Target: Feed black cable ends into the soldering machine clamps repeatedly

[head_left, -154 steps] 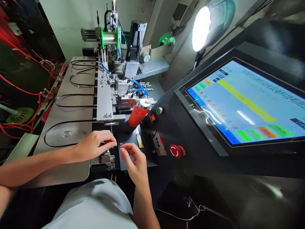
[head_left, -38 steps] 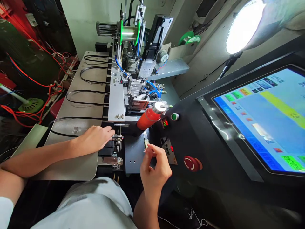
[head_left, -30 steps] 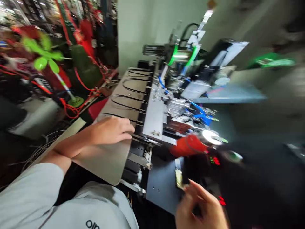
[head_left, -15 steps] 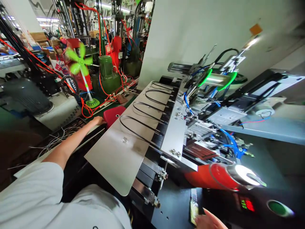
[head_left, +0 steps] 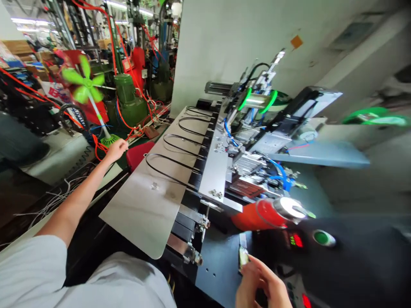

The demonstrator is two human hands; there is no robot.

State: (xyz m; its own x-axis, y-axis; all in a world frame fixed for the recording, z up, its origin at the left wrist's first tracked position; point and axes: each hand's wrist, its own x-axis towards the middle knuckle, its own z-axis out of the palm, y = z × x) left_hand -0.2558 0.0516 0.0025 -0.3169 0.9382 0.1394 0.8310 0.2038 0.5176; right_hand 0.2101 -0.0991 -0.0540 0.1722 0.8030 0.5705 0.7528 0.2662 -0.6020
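Note:
My left hand [head_left: 117, 150] is stretched out over the left side, with its fingers pressed together. Anything between them is too small to make out. Just beside it is a red seat-like thing [head_left: 138, 155], partly behind the pale metal plate [head_left: 141, 218]. Several black cord loops [head_left: 168, 169] lie on that plate, their ends running into the machine's dark edge strip. My right hand [head_left: 261, 284] is low on the right, fingers curled, fingertips at the lower end of a small flat piece [head_left: 243, 253] with a yellowish face and a silvery top. Whether it is gripped is unclear.
A machine with a metal bar [head_left: 213, 171] and blue tubes stands along the plate. Right of centre are a red cylinder [head_left: 257, 215] and a green button [head_left: 323, 238]. Pale loose strands [head_left: 61, 196] lie at left, before a green fan [head_left: 86, 83].
The view has swung right. My left hand has moved away from the red seat-like thing's edge, its fingers now together. My right hand has come further into view, up to the small flat piece.

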